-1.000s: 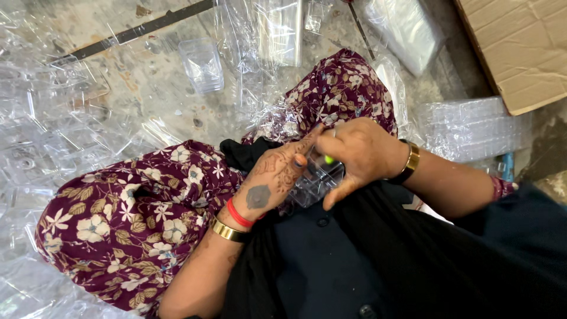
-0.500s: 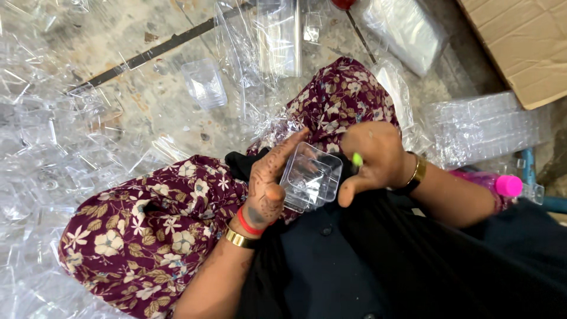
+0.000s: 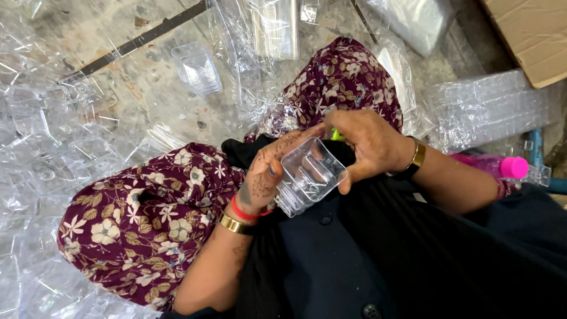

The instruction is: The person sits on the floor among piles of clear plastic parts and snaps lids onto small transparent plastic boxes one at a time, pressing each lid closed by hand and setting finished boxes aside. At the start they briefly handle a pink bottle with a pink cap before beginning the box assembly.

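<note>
I sit cross-legged on the floor in floral maroon trousers. Both hands hold a small clear plastic container (image 3: 308, 174) over my lap, its open side facing me. My left hand (image 3: 269, 174), with henna marks, a red band and a gold bangle at the wrist, grips its left edge. My right hand (image 3: 366, 142), with a gold bangle, grips its right edge from above. A small bright green thing (image 3: 336, 134) shows just behind the right hand's fingers; what it is cannot be told.
Many clear plastic containers (image 3: 41, 159) lie heaped on the floor at left. A stack of clear trays (image 3: 490, 109) lies at right. A cardboard box (image 3: 531, 35) sits top right. A pink-capped bottle (image 3: 511, 167) lies beside my right arm. A dark metal strip (image 3: 142, 41) crosses the floor.
A second ago my hands were clasped close with the container barely showing. Now it is lifted and turned open side up between both hands.
</note>
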`<control>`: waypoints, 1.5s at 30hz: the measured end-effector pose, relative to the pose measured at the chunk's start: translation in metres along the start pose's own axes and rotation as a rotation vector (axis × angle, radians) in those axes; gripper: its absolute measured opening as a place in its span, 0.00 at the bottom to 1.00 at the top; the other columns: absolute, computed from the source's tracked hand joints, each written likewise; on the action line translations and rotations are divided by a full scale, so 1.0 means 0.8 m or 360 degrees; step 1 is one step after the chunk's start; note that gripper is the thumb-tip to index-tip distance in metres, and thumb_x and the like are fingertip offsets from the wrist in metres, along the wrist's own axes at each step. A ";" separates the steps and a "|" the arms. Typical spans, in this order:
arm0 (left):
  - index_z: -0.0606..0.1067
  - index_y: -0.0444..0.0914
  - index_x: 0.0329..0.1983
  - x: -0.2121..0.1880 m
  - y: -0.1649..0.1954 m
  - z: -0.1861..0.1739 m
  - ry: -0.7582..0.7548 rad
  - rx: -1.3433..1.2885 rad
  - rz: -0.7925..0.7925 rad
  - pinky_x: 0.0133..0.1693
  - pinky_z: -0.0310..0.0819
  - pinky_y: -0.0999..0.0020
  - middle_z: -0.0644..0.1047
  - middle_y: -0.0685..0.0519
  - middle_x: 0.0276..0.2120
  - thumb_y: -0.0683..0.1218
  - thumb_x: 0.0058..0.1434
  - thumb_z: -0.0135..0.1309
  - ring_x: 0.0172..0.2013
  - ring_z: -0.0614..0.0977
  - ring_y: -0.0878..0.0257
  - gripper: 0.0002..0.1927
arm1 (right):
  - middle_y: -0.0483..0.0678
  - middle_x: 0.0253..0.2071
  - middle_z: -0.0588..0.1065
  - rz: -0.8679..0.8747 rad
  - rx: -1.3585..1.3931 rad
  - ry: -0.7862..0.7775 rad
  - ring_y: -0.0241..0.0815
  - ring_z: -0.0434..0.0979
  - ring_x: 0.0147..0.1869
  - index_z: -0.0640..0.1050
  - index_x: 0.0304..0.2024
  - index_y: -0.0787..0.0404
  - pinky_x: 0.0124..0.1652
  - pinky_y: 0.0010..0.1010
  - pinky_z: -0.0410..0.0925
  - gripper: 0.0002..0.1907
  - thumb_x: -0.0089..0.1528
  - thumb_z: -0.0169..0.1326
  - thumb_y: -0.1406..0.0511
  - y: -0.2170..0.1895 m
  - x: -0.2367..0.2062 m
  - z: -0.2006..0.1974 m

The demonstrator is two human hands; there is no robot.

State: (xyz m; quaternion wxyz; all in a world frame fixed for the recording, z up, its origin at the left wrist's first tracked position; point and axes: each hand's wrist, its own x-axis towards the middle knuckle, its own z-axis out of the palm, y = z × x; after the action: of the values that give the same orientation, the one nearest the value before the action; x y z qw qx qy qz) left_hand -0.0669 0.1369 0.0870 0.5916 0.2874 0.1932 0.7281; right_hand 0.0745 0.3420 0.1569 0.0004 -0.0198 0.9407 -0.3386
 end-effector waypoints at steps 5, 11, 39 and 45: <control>0.61 0.26 0.74 -0.001 -0.004 -0.005 0.0047 -0.0031 -0.0076 0.54 0.76 0.64 0.76 0.45 0.51 0.71 0.66 0.54 0.47 0.82 0.58 0.52 | 0.51 0.37 0.73 -0.0091 0.0015 -0.0065 0.54 0.79 0.41 0.73 0.48 0.63 0.37 0.39 0.70 0.48 0.47 0.55 0.30 0.000 0.002 -0.002; 0.63 0.25 0.72 0.003 -0.003 -0.008 0.0198 0.0067 -0.0087 0.55 0.77 0.63 0.77 0.45 0.50 0.68 0.70 0.51 0.49 0.80 0.59 0.46 | 0.50 0.40 0.77 0.0011 0.0128 -0.0173 0.54 0.80 0.42 0.73 0.57 0.63 0.38 0.38 0.71 0.49 0.53 0.51 0.30 0.001 0.006 -0.002; 0.59 0.41 0.64 -0.015 0.084 -0.017 0.0715 0.0412 0.0271 0.54 0.77 0.55 0.73 0.43 0.56 0.60 0.68 0.53 0.55 0.78 0.51 0.30 | 0.38 0.20 0.58 0.0932 0.2300 0.0147 0.29 0.52 0.19 0.63 0.28 0.53 0.19 0.23 0.51 0.21 0.69 0.44 0.49 0.077 0.030 0.055; 0.56 0.45 0.64 0.012 0.176 -0.096 0.1060 0.1018 0.0528 0.65 0.71 0.54 0.70 0.44 0.60 0.42 0.60 0.60 0.65 0.72 0.48 0.33 | 0.37 0.19 0.58 0.1026 0.2811 0.0120 0.29 0.52 0.18 0.66 0.28 0.51 0.19 0.23 0.51 0.23 0.69 0.44 0.45 0.155 0.135 0.115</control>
State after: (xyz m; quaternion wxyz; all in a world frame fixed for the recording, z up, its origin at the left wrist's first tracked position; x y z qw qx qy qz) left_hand -0.2232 0.1188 0.1179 0.2558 0.2332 0.5375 0.7689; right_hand -0.0366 0.3751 0.0083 0.0786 0.2599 0.3029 -0.9135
